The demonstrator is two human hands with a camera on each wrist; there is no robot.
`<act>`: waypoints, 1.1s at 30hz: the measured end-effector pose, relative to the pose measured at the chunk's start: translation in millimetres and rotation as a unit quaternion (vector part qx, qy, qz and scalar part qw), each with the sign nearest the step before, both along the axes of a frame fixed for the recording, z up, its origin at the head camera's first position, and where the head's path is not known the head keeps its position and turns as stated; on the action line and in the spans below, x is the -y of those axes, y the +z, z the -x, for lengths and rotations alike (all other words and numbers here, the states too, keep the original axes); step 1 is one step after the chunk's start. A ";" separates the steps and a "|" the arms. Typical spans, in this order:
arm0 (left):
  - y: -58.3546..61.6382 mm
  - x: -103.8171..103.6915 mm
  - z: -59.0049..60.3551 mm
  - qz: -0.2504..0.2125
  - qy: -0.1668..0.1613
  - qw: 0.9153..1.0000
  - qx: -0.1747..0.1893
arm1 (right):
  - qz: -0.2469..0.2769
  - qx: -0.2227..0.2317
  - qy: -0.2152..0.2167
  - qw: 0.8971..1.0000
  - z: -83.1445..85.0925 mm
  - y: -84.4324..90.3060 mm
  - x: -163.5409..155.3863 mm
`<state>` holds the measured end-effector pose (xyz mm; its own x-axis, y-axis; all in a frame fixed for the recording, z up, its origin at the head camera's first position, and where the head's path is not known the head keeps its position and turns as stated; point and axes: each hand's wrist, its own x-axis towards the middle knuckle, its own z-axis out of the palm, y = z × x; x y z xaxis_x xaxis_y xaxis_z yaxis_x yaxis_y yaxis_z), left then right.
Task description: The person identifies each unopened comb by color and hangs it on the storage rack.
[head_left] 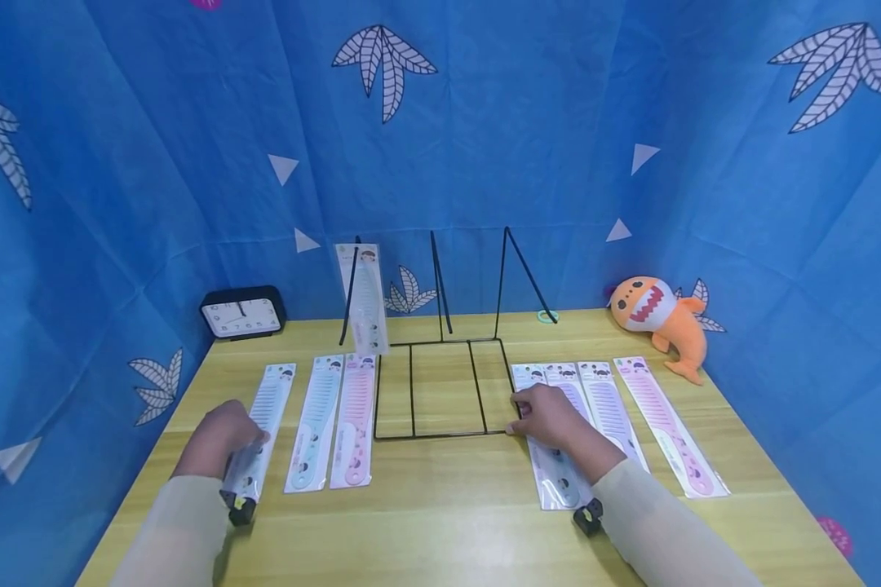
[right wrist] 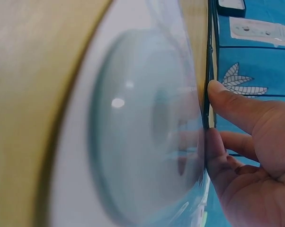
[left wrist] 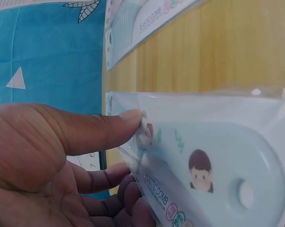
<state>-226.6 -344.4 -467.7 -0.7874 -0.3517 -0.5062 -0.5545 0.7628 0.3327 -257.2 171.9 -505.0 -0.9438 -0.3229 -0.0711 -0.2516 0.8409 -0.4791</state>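
My left hand (head_left: 223, 432) pinches a packaged pale comb (head_left: 264, 408) at the left of the wooden table (head_left: 440, 522). In the left wrist view the thumb (left wrist: 109, 127) lies on top of the comb's wrapper (left wrist: 218, 161) and the fingers curl beneath it. My right hand (head_left: 543, 416) is on the leftmost packaged blue comb (head_left: 558, 481) of the right-hand row, beside the corner of a black wire rack (head_left: 429, 437). In the right wrist view its fingertips (right wrist: 212, 142) curl against the edge of that wrapper (right wrist: 142, 127), next to the rack's wire (right wrist: 209, 71).
A blue comb (head_left: 316, 424) and a pink comb (head_left: 354, 420) lie left of the rack. Two more packaged combs (head_left: 613, 408) (head_left: 671, 424) lie on the right. One comb (head_left: 367, 297) stands in the rack. A black clock (head_left: 242, 314), an orange shark plush (head_left: 657, 314) and a green ring (head_left: 545, 316) sit at the back.
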 end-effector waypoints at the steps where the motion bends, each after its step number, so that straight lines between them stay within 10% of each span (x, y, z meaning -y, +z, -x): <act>1: 0.6 -0.2 0.3 -0.001 0.000 1.000 0.000 | 0.001 -0.001 0.001 1.000 0.4 -0.2 -0.2; 25: -23.1 44.8 -2.9 -0.125 -0.049 0.985 -0.108 | -0.009 0.003 -0.004 1.000 -0.6 2.0 0.2; 33: -30.2 48.2 -6.0 -0.197 0.002 0.971 -0.132 | -0.007 0.006 -0.002 1.000 0.1 1.0 0.8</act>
<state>-220.6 -392.6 -497.9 -0.9071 -0.1748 -0.3829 -0.4130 0.5448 0.7298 -257.3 171.2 -504.0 -0.9442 -0.3179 -0.0865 -0.2427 0.8487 -0.4699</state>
